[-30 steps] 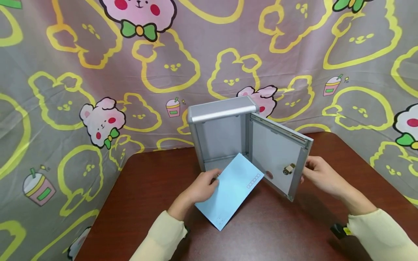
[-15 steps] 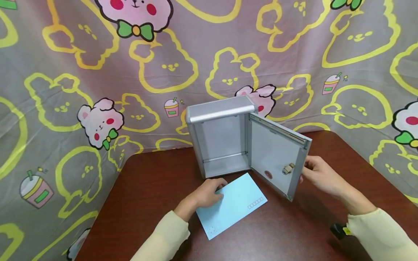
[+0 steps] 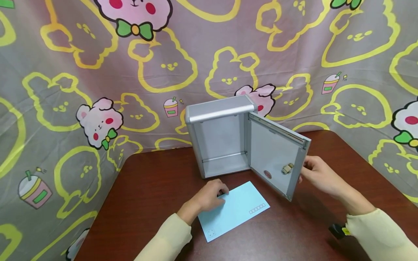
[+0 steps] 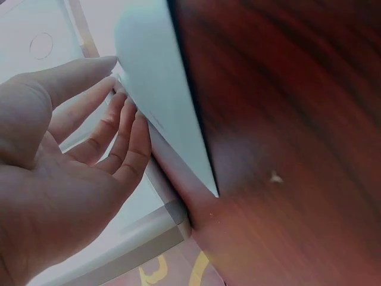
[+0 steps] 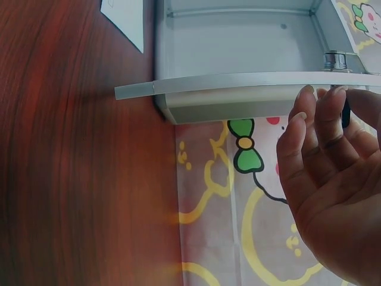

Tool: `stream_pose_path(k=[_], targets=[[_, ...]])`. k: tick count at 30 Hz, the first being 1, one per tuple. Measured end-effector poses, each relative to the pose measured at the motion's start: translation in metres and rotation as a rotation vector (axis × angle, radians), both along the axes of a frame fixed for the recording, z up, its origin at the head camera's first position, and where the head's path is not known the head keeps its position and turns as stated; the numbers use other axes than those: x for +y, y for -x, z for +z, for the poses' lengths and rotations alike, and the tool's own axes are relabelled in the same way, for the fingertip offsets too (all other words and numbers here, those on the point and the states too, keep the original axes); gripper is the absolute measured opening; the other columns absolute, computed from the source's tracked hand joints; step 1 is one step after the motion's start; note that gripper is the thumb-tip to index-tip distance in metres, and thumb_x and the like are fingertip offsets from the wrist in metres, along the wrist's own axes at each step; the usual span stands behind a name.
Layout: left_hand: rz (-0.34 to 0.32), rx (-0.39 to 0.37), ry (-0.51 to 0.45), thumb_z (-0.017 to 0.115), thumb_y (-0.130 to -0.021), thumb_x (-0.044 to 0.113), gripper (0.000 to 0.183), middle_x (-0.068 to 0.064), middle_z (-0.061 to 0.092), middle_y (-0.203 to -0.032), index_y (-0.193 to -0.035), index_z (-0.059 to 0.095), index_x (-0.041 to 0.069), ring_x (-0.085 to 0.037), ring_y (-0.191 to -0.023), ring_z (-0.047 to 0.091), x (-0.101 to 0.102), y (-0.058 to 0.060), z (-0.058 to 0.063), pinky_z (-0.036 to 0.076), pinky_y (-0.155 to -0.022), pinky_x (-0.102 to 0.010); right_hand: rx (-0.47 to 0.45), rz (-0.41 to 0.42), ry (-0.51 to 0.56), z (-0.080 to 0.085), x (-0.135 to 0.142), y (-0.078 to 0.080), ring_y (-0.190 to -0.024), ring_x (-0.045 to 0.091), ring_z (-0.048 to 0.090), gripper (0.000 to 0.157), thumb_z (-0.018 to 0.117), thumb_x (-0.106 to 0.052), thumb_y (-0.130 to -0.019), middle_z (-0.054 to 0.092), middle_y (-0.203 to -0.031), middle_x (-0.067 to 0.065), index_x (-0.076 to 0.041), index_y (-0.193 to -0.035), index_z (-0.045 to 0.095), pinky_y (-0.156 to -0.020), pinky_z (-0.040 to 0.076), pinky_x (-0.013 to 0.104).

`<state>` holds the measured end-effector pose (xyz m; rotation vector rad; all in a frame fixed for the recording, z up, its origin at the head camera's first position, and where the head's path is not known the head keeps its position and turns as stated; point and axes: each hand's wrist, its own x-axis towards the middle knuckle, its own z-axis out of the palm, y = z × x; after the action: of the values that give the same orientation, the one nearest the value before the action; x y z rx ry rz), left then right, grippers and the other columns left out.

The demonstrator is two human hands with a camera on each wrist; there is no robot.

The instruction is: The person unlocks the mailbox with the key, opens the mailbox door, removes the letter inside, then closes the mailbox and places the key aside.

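A light blue envelope (image 3: 235,210) lies on the table in front of a silver metal mailbox (image 3: 223,141). My left hand (image 3: 210,195) is over the envelope's back edge, its thumb and index finger spread with a gap between them. In the left wrist view, the left fingertips (image 4: 122,98) are right beside the envelope (image 4: 158,71). My right hand (image 3: 321,175) is at the outer face of the swung-out mailbox door (image 3: 274,156). In the right wrist view, the right hand (image 5: 333,173) pinches a small black-headed key (image 5: 346,113) below the lock (image 5: 335,61).
The mailbox stands at the back of a dark red-brown wooden table (image 3: 153,192). Its door reaches out over the table to the right. Behind hangs a patterned cloth (image 3: 137,72). A black strap piece (image 3: 337,231) shows at the right sleeve (image 3: 378,232).
The envelope has come down from the mailbox opening and turned to lie flat on the table. My left thumb and fingers have moved apart at its edge. The right hand has stayed at the door.
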<state>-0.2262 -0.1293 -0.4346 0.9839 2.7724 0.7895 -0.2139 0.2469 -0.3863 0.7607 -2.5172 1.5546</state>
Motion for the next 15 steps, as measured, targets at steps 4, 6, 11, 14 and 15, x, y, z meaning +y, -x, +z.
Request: stream_pose_path(k=[4,6,11,14,15], targets=[[-0.003,0.013,0.004,0.074,-0.085,-0.006,0.020,-0.011,0.066,-0.101,-0.105,0.075,-0.001,-0.023,-0.089,0.064,-0.0002,-0.0006,-0.0003,0.053,-0.079,-0.024,0.001,-0.006,-0.001,0.0005,-0.0010,-0.0007,-0.065,0.022,0.059,0.020,0.055,-0.007,-0.106,0.060,-0.069,0.009,-0.003,-0.088,0.064,-0.060,0.050,0.030],[-0.004,0.013,0.007,0.074,-0.085,-0.005,0.020,-0.011,0.066,-0.101,-0.105,0.075,-0.001,-0.023,-0.090,0.064,-0.0004,-0.0003,-0.0005,0.053,-0.079,-0.025,-0.001,-0.005,0.000,0.0007,-0.0014,-0.0009,-0.065,0.022,0.059,0.021,0.055,-0.007,-0.106,0.060,-0.069,0.009,-0.002,-0.088,0.064,-0.060,0.050,0.030],[0.010,-0.022,-0.010,0.074,-0.090,0.003,0.019,-0.009,0.065,-0.103,-0.109,0.073,0.002,-0.021,-0.092,0.064,-0.0030,-0.0010,0.0001,0.053,-0.081,-0.026,0.002,0.001,-0.005,0.0004,-0.0021,-0.0015,-0.064,0.022,0.059,0.021,0.053,-0.007,-0.107,0.060,-0.069,0.009,-0.002,-0.090,0.064,-0.060,0.050,0.030],[0.029,-0.037,-0.055,0.071,-0.095,0.009,0.022,-0.009,0.066,-0.110,-0.117,0.071,0.003,-0.023,-0.098,0.064,-0.0061,-0.0027,0.0044,0.054,-0.085,-0.029,0.015,0.005,-0.006,0.0002,-0.0022,-0.0015,-0.063,0.022,0.059,0.021,0.053,-0.007,-0.107,0.060,-0.068,0.009,-0.003,-0.090,0.065,-0.059,0.050,0.030],[0.034,-0.030,-0.076,0.070,-0.097,0.010,0.024,-0.009,0.066,-0.113,-0.119,0.070,0.003,-0.024,-0.100,0.064,-0.0075,-0.0034,0.0070,0.054,-0.087,-0.031,0.018,0.007,-0.005,0.0001,-0.0022,-0.0015,-0.063,0.021,0.059,0.021,0.053,-0.006,-0.107,0.060,-0.068,0.008,-0.004,-0.090,0.065,-0.059,0.050,0.030]])
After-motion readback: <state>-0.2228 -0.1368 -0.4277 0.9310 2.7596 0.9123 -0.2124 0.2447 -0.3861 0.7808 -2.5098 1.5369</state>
